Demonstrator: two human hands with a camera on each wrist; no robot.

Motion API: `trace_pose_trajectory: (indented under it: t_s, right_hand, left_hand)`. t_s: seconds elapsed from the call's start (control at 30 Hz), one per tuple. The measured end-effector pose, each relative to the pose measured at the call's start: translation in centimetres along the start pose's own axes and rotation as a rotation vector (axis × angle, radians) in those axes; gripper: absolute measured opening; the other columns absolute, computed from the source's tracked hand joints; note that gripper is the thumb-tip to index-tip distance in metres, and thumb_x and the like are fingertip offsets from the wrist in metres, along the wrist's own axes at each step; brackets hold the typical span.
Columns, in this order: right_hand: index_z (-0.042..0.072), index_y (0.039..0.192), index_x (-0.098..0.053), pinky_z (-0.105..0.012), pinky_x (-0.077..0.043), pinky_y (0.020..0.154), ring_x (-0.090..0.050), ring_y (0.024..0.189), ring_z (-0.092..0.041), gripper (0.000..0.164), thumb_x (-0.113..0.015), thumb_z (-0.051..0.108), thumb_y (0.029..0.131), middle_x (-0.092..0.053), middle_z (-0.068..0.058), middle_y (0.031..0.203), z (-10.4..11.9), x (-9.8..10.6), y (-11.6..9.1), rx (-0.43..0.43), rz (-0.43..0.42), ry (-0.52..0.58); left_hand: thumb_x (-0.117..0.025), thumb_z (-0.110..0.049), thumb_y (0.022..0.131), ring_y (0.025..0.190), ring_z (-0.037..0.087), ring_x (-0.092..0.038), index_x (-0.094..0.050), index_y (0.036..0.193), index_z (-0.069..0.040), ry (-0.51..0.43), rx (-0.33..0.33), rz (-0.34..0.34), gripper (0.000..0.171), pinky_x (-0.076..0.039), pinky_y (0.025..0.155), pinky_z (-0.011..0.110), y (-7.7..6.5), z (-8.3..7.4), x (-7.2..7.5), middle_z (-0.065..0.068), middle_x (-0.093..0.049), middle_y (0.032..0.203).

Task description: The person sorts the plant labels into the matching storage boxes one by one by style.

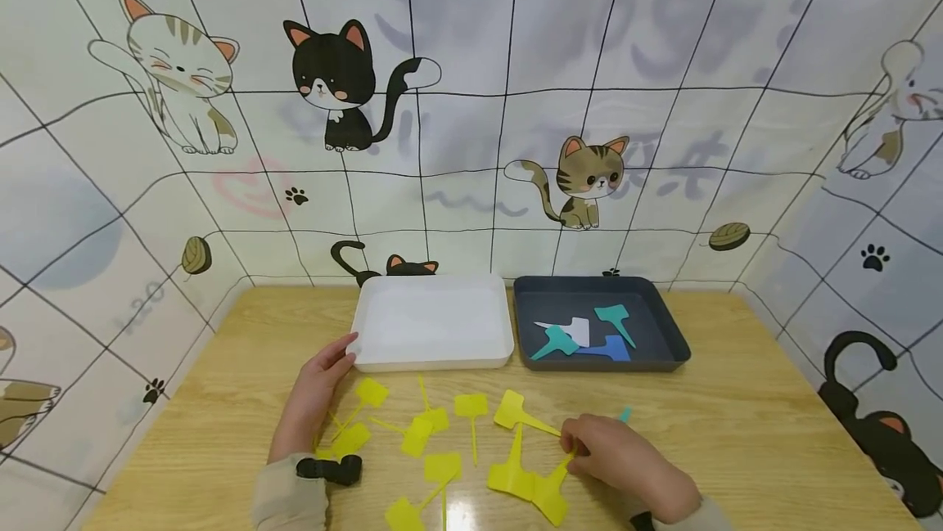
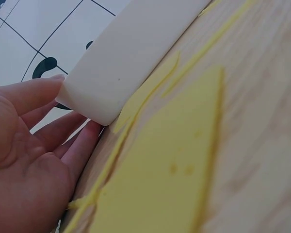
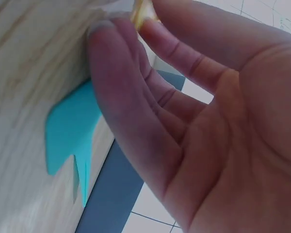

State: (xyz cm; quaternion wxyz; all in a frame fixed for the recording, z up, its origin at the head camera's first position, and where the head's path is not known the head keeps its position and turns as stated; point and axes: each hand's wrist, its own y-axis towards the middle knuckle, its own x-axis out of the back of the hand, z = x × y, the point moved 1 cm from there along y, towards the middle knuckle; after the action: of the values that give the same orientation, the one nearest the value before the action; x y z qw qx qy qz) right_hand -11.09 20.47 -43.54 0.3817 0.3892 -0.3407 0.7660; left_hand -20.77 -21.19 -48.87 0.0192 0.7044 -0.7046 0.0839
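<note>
My left hand [image 1: 324,371] rests with fairly straight fingers against the front left corner of the white tray [image 1: 430,325]. In the left wrist view its fingertips [image 2: 94,128] touch that tray's wall near the bottom corner. My right hand [image 1: 615,453] is over the table among yellow T-shaped plant labels [image 1: 512,478]; the right wrist view has its thumb and finger pinching a bit of yellow plant label [image 3: 143,13], mostly hidden. One yellow label [image 1: 516,410] points its stem at these fingers. A teal plant label [image 3: 70,128] lies beside the hand, largely hidden from the head view.
To the right of the white tray, the dark grey tray [image 1: 666,355] holds teal, blue and white plant labels. More yellow labels [image 1: 442,465] are scattered on the wooden table [image 1: 737,400] in front of the white tray. A cat-patterned cloth [image 1: 471,130] surrounds the table behind and at the sides.
</note>
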Motion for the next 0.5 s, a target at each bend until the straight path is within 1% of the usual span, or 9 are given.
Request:
trace_pose_trajectory:
  t_s: [0.07, 0.17, 0.27, 0.37, 0.5]
  right_hand:
    - [0.02, 0.081, -0.056, -0.022, -0.035, 0.053, -0.039, 0.059, -0.005, 0.02, -0.072, 0.013, 0.073, -0.043, 0.01, 0.068, 0.03, -0.01, -0.19, 0.006, 0.018, 0.011]
    - [0.021, 0.078, -0.055, -0.022, -0.035, 0.053, -0.039, 0.06, -0.006, 0.021, -0.073, 0.011, 0.071, -0.042, 0.008, 0.069, 0.07, 0.05, -0.34, 0.0, 0.04, 0.011]
    - [0.022, 0.071, -0.054, -0.023, -0.033, 0.052, -0.039, 0.059, -0.008, 0.022, -0.074, 0.013, 0.07, -0.042, 0.006, 0.068, -0.04, 0.13, -0.43, -0.035, 0.047, -0.001]
    - [0.022, 0.068, -0.054, -0.024, -0.033, 0.051, -0.039, 0.058, -0.009, 0.022, -0.075, 0.016, 0.069, -0.043, 0.006, 0.067, -0.24, 0.27, -0.58, -0.059, 0.058, 0.003]
    - [0.022, 0.068, -0.053, -0.023, -0.034, 0.051, -0.039, 0.058, -0.007, 0.022, -0.075, 0.019, 0.07, -0.044, 0.008, 0.066, -0.67, 0.5, -0.72, -0.035, 0.083, 0.024]
  left_hand:
    - [-0.051, -0.031, 0.09, 0.124, 0.014, -0.033, -0.046, 0.131, -0.024, -0.004, 0.003, -0.001, 0.041, -0.027, 0.102, 0.031, -0.05, 0.08, -0.08, -0.002, -0.034, 0.139]
    - [-0.051, -0.03, 0.091, 0.124, 0.014, -0.033, -0.046, 0.13, -0.024, -0.009, 0.002, -0.005, 0.041, -0.027, 0.102, 0.032, -0.05, 0.03, -0.18, -0.002, -0.034, 0.139]
    - [-0.051, -0.028, 0.091, 0.124, 0.015, -0.033, -0.046, 0.131, -0.024, -0.009, -0.003, -0.004, 0.04, -0.027, 0.102, 0.033, -0.03, -0.08, -0.25, -0.001, -0.034, 0.139]
    - [-0.05, -0.029, 0.091, 0.124, 0.015, -0.032, -0.046, 0.131, -0.024, 0.004, -0.001, -0.003, 0.04, -0.027, 0.102, 0.033, -0.07, -0.12, -0.27, -0.001, -0.033, 0.139]
    - [-0.051, -0.03, 0.091, 0.124, 0.014, -0.033, -0.045, 0.131, -0.023, 0.003, -0.001, -0.004, 0.042, -0.027, 0.102, 0.032, -0.13, 0.0, -0.27, -0.002, -0.035, 0.138]
